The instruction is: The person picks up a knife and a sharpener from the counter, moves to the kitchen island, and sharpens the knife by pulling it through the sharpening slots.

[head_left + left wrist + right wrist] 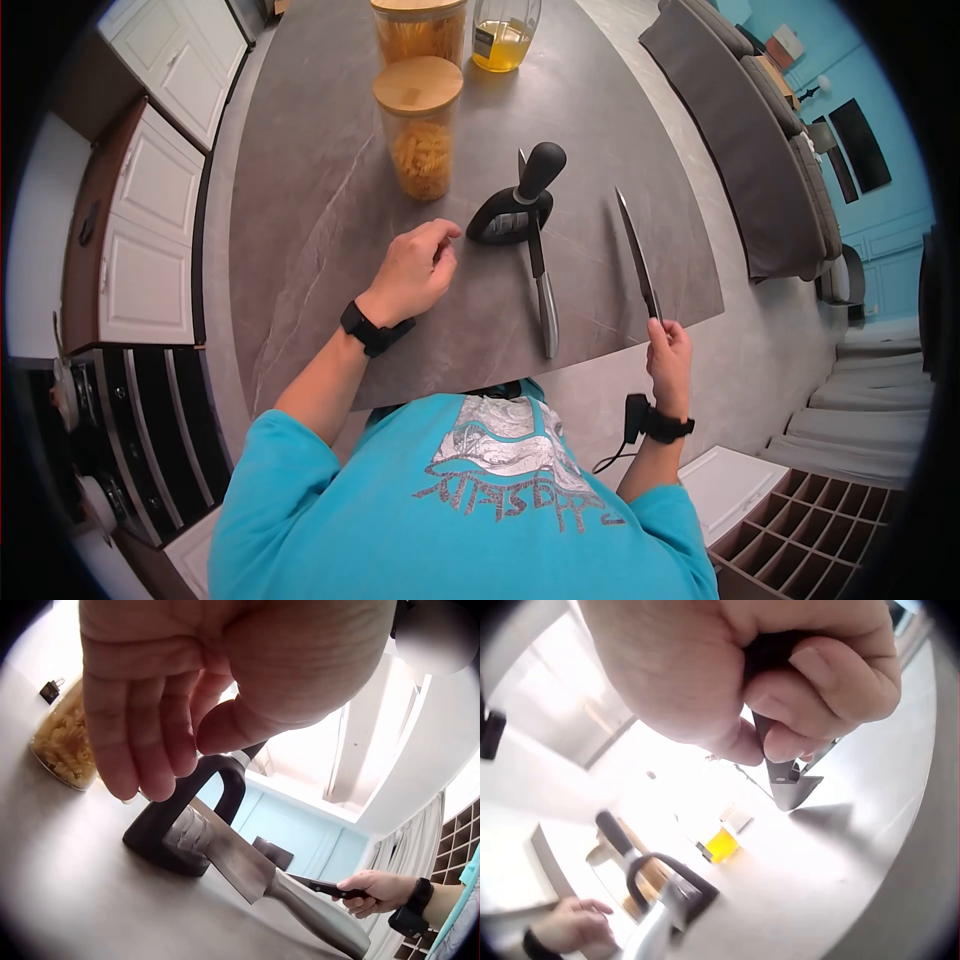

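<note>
A black knife sharpener with an upright handle stands on the grey table, and a silver-handled knife sits with its blade in it, handle towards the person. Just left of the sharpener hovers my left hand, fingers loosely bent and holding nothing; in the left wrist view this hand hangs above the sharpener. My right hand grips a black-handled knife at the table's right front, blade pointing away. The right wrist view shows the fingers of this hand curled round its handle.
Two wooden-lidded pasta jars stand beyond the left hand, one behind the other. A glass container of yellow liquid is at the back. The table's right edge runs beside the held knife; a grey sofa lies farther right.
</note>
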### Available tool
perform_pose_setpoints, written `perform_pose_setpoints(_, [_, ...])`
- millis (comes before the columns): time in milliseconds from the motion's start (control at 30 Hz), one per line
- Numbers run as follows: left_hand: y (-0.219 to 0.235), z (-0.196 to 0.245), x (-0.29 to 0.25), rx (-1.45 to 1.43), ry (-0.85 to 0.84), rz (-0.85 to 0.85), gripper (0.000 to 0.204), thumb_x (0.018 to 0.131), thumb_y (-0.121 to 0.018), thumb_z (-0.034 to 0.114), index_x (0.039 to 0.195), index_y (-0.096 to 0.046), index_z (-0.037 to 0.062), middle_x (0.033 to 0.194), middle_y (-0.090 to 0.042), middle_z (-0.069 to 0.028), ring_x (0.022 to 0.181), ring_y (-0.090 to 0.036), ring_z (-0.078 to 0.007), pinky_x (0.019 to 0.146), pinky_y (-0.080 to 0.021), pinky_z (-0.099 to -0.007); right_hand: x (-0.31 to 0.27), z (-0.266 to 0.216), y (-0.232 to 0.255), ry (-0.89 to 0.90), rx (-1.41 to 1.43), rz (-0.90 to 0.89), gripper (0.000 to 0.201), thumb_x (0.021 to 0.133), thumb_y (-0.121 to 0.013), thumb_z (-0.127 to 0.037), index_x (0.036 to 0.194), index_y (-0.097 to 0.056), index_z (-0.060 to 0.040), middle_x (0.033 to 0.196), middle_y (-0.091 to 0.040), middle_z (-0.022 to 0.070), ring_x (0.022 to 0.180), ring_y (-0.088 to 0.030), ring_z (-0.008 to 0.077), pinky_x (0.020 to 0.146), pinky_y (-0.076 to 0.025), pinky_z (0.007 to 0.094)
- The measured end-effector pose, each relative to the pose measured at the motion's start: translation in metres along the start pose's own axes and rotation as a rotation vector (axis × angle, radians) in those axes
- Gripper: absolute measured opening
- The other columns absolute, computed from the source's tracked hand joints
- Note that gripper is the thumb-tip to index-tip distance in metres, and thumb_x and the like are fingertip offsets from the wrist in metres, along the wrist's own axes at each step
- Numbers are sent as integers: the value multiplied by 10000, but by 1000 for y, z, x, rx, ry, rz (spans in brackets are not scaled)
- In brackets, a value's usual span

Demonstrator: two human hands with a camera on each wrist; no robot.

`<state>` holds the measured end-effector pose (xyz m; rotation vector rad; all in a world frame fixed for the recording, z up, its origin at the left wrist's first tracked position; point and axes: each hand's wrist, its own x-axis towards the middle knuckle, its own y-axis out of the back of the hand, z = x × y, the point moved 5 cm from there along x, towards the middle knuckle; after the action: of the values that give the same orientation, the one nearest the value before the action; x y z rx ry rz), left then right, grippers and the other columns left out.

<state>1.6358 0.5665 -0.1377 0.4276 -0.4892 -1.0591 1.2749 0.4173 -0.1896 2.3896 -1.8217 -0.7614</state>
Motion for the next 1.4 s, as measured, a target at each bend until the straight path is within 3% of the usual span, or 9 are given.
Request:
perform_pose_setpoints(67, [-1, -3, 0, -4, -9, 10, 178, 802, -521, 24, 964, -581, -21, 783, -615, -172, 728, -621, -321, 660, -480, -377, -24, -15, 7, -24, 55, -18, 152, 914, -593, -216, 884, -516, -88, 535, -417, -73, 400, -323, 17, 363, -206, 190])
perform_pose_setpoints(233, [-4, -4, 0, -22, 10, -34, 177, 806, -515, 24, 963, -582, -20, 700, -601, -170, 648, -611, -317, 618, -477, -378, -76, -37, 9, -7, 75, -311, 67, 865, -548, -111, 862, -502, -62, 584, -461, -32, 474, -415, 53, 438, -315, 203])
perform_pose_setpoints(467, [-5, 4, -2, -46, 93, -79, 174, 805, -514, 25, 957, -580, -28, 618, -581, -156, 559, -595, -294, 561, -461, -358, -110, -47, -13, -109, -83, -472, 77, 837, -564, -83, 873, -520, -30, 661, -506, -9, 562, -482, 61, 510, -388, 208])
perform_pose_setpoints(733, [-1, 4, -7, -12, 79, -76, 174, 796, -519, 34, 945, -587, -25, 633, -599, -167, 587, -620, -309, 574, -476, -367, -99, -44, -60, -16, -144, -531, 106, 859, -569, -117, 891, -518, -30, 689, -537, 9, 599, -507, 73, 540, -418, 222])
perform_pose_setpoints(833, [1, 1, -10, -4, 94, -70, 171, 797, -520, 40, 939, -591, -21, 646, -609, -170, 604, -626, -319, 586, -485, -376, -90, -46, -81, 139, -264, -524, 130, 868, -556, -131, 894, -505, -15, 682, -542, 25, 609, -521, 86, 549, -434, 238])
perform_pose_setpoints(967, [6, -1, -14, 2, 119, -67, 172, 799, -519, 45, 940, -592, -20, 654, -614, -168, 609, -625, -325, 589, -487, -380, -85, -56, -101, 172, -321, -496, 140, 873, -541, -133, 905, -494, -5, 702, -557, 37, 607, -528, 94, 547, -439, 245])
perform_pose_setpoints(1400, [8, -6, -18, -25, 120, -66, 181, 806, -519, 59, 950, -597, -19, 690, -628, -178, 637, -633, -325, 608, -491, -375, -85, -68, -138, 92, -195, -550, 157, 895, -493, -123, 937, -437, 18, 721, -564, 66, 582, -549, 116, 539, -453, 263])
